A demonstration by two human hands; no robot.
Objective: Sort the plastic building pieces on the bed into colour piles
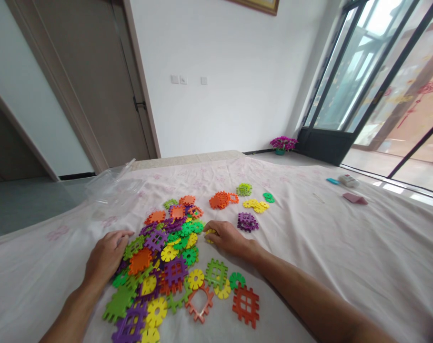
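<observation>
My right hand [229, 239] is closed on a yellow notched disc [211, 233], just right of a big mixed pile of plastic building pieces. At the pile's left edge my left hand [104, 256] lies with its fingers stretched out towards the pieces. The pile mixes purple window-shaped squares [156, 240], orange squares [140, 261], lime green squares [119, 302] and green discs [190, 256]. Beyond my right hand sit small same-coloured groups: orange squares [219, 200], lime squares [244, 189], yellow discs [256, 206], green discs [268, 197] and purple squares [247, 221].
A pale flowered cloth [309, 247] covers the surface, wrinkled at the right. A clear plastic bag [112, 183] lies at the back left. Several small items, including a pink cloth [355, 198], rest at the far right. A red window-shaped square [246, 305] lies near my right forearm.
</observation>
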